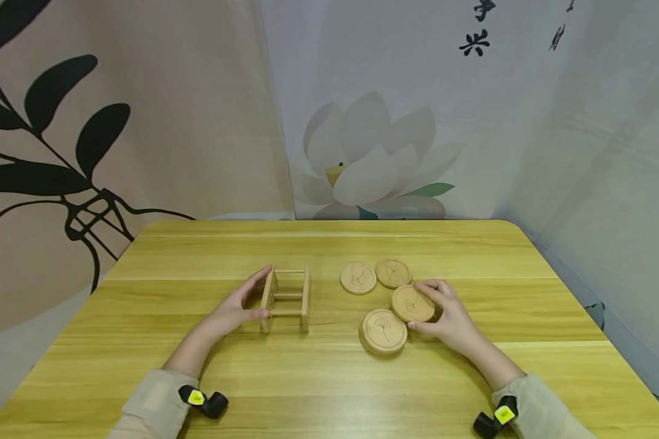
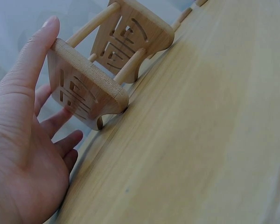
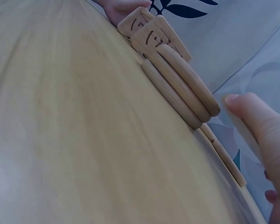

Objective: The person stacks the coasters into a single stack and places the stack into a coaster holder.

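Note:
On the left, a small wooden coaster rack (image 1: 289, 313) has two end panels with cut-out patterns, joined by thin rods. My left hand (image 1: 238, 310) grips its left panel (image 2: 77, 88), thumb on the near edge and fingers toward the far edge. To the right, my right hand (image 1: 448, 314) pinches a round wooden coaster (image 1: 412, 303) by its rim, the thumb low and the fingers on top. This coaster overlaps the edge of a coaster stack (image 1: 383, 329), whose top disc bears a ginkgo-leaf engraving. The right wrist view shows the stack (image 3: 179, 91) from the side.
Two more engraved coasters, a left one (image 1: 358, 278) and a right one (image 1: 393, 273), lie flat behind the stack. All stand on a wooden table (image 1: 329, 390). A printed cloth backdrop (image 1: 208, 122) hangs beyond its far edge.

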Available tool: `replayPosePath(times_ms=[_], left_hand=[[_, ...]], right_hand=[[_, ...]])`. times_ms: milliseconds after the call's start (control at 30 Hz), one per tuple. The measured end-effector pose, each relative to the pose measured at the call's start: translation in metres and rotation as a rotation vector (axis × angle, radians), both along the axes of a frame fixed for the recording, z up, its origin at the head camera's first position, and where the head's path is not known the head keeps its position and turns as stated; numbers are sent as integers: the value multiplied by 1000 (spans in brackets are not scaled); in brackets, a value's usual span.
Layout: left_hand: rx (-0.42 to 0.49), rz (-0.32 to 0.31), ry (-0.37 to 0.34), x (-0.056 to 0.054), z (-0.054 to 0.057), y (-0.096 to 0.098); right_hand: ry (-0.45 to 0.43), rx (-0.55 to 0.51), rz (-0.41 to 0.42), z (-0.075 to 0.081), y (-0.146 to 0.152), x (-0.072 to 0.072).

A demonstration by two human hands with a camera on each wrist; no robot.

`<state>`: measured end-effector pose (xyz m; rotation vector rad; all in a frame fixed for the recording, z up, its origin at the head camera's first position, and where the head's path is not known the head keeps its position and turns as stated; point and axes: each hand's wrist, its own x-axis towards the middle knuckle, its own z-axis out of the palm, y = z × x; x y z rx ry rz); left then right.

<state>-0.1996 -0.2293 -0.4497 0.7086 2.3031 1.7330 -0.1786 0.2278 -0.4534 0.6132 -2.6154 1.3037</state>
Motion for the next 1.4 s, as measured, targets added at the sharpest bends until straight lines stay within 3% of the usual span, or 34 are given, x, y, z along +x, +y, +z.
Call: replayPosePath(times_ms=[1067,1400], left_hand=[[-5,6,-5,1,1,-1],[4,1,-9,1,1,0]], right_hand=[[54,16,107,1,-29,21],[20,22,139,1,-32,23]])
